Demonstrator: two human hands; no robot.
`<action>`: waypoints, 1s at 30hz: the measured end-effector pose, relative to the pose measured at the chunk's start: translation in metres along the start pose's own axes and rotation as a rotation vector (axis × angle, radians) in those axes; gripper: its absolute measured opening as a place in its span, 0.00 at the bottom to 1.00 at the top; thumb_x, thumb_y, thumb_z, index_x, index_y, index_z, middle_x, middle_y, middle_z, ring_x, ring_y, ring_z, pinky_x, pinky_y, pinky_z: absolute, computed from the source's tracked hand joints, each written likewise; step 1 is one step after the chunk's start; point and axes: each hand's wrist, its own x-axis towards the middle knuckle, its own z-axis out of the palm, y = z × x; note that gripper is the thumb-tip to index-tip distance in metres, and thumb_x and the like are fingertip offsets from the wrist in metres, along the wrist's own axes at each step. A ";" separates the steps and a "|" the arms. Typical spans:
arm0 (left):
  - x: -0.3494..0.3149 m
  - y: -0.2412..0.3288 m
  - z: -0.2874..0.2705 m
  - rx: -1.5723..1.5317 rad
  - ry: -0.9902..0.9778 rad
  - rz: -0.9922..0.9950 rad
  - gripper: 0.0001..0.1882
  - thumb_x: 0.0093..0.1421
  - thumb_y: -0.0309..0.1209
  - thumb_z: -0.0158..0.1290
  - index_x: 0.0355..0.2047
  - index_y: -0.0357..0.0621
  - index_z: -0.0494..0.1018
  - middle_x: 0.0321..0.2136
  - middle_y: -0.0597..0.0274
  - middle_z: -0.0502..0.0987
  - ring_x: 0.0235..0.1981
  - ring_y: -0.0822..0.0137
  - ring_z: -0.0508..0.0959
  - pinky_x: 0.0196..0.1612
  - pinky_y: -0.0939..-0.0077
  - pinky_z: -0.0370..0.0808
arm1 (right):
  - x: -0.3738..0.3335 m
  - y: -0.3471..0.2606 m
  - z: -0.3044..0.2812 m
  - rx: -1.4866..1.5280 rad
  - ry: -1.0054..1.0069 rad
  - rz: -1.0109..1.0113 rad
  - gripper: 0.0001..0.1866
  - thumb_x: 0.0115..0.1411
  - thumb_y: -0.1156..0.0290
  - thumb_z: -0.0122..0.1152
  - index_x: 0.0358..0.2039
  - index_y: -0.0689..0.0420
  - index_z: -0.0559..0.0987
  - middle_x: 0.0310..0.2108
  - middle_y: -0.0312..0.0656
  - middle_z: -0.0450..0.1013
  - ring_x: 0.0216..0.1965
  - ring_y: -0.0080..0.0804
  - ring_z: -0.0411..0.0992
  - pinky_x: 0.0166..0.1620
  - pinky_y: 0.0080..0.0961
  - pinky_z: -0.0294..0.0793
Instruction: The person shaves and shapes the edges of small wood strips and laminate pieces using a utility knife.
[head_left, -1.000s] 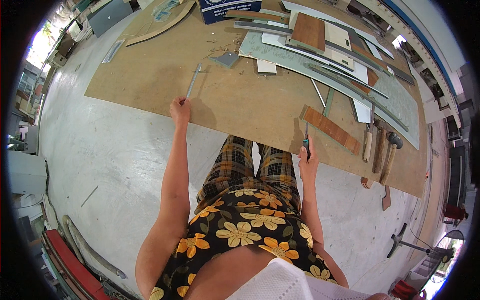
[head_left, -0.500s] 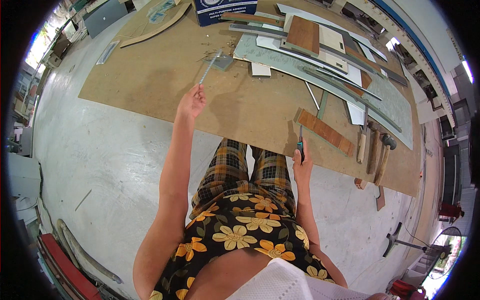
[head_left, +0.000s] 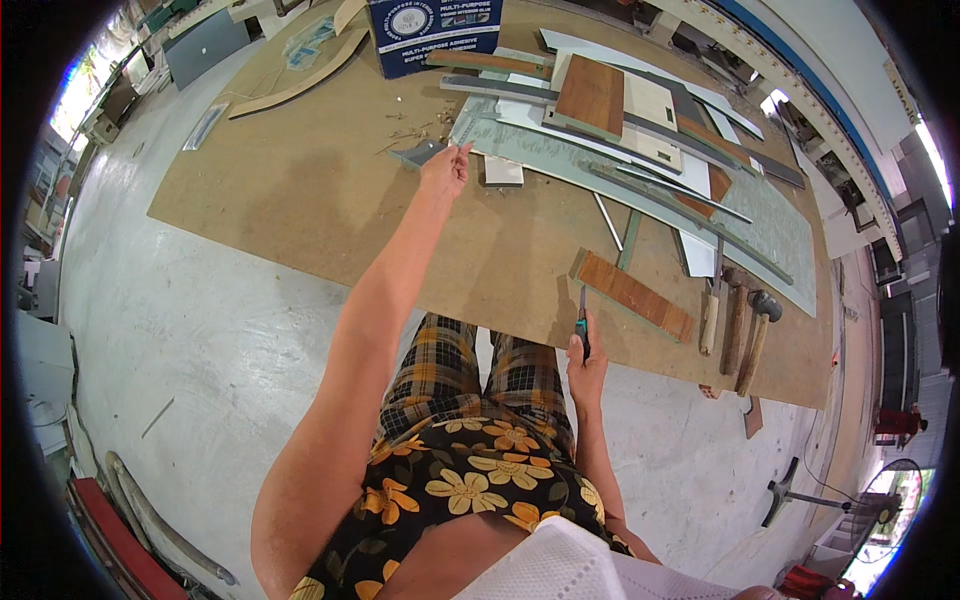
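Stretched forward over the brown table (head_left: 300, 200), my left hand (head_left: 445, 172) is closed on a thin pale strip (head_left: 467, 133). The strip lies against the greenish board (head_left: 525, 140) behind it, so its outline is hard to make out. A small grey piece (head_left: 415, 154) with shavings lies beside this hand. My right hand (head_left: 587, 368), at the table's near edge, grips a screwdriver (head_left: 581, 335) with a black and teal handle, its thin metal shaft pointing away from me. Just beyond the shaft sits a brown wood-faced strip (head_left: 637, 297).
Stacked panels and strips (head_left: 590, 95) cover the far right, with a blue box (head_left: 437, 40) to their left. A wooden-handled tool (head_left: 709, 325) and a hammer (head_left: 755, 345) lie at the right. A curved wooden piece (head_left: 310, 80) rests far left; a fan (head_left: 880, 505) stands lower right.
My left hand has moved right and farther forward with the pale strip, from over bare table to the greenish board's edge. My right hand still grips the screwdriver; the view has shifted slightly.
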 end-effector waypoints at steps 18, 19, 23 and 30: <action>0.027 -0.008 0.025 1.128 0.403 0.625 0.10 0.56 0.31 0.59 0.38 0.48 0.82 0.37 0.51 0.82 0.37 0.57 0.81 0.38 0.61 0.77 | 0.001 0.000 0.002 -0.016 0.042 -0.031 0.25 0.68 0.65 0.51 0.64 0.54 0.66 0.33 0.42 0.73 0.27 0.27 0.70 0.34 0.24 0.72; 0.020 -0.010 0.024 1.125 0.405 0.623 0.10 0.56 0.31 0.59 0.38 0.48 0.82 0.37 0.51 0.82 0.37 0.57 0.81 0.38 0.61 0.77 | 0.001 0.002 0.002 -0.019 0.040 -0.032 0.25 0.68 0.65 0.51 0.64 0.54 0.66 0.33 0.42 0.73 0.27 0.27 0.70 0.34 0.24 0.72; 0.011 -0.008 0.002 1.471 0.491 0.837 0.24 0.53 0.36 0.62 0.52 0.53 0.75 0.59 0.48 0.67 0.62 0.48 0.62 0.60 0.49 0.61 | 0.002 -0.002 0.007 0.014 0.059 -0.080 0.25 0.69 0.64 0.51 0.64 0.55 0.66 0.27 0.35 0.66 0.26 0.22 0.62 0.30 0.21 0.67; 0.011 0.013 -0.037 1.910 0.481 0.784 0.37 0.53 0.38 0.63 0.62 0.49 0.62 0.60 0.51 0.65 0.66 0.49 0.58 0.67 0.40 0.49 | 0.002 -0.001 0.006 0.010 0.057 -0.091 0.25 0.69 0.63 0.51 0.65 0.54 0.66 0.28 0.36 0.67 0.26 0.23 0.64 0.31 0.22 0.69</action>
